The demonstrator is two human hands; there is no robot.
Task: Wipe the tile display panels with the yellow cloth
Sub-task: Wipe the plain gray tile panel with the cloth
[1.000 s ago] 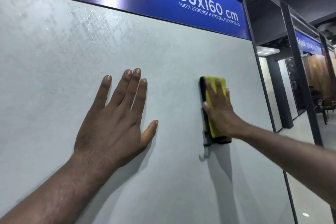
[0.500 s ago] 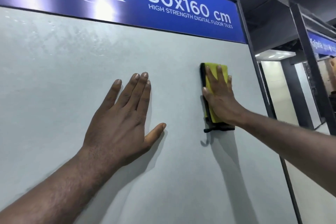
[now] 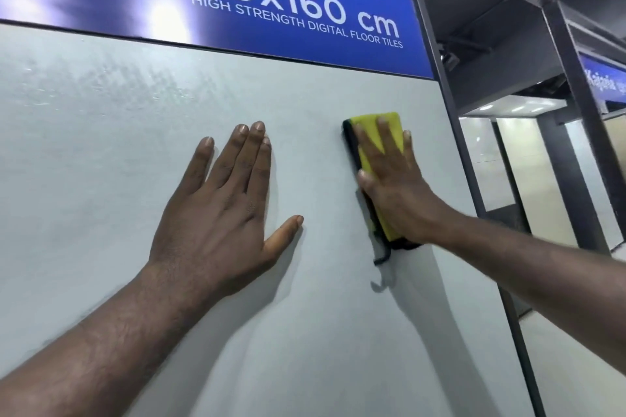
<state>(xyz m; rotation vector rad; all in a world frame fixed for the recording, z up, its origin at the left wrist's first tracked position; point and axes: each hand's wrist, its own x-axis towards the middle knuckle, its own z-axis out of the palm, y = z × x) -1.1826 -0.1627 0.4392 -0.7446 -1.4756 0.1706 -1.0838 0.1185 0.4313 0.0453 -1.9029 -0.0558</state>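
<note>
A large pale grey tile panel (image 3: pixel 101 152) fills most of the view. My left hand (image 3: pixel 223 203) lies flat against it with straight, spread fingers. To its right, my right hand (image 3: pixel 393 186) presses a folded yellow cloth (image 3: pixel 367 159) with a black edge flat onto the panel, fingers straight over it. A short black loop hangs from the cloth's lower end. A faint damp, streaky patch shows on the panel's upper left.
A blue sign (image 3: pixel 305 3) reading "80x160 cm" runs along the panel's top. A dark metal frame post (image 3: pixel 450 101) borders the panel on the right. Beyond it stand more display bays and another blue sign (image 3: pixel 606 83).
My right hand has slid the cloth upward on the panel, closer to the blue sign. The view has shifted nearer and to the right. My left hand stays flat on the tile.
</note>
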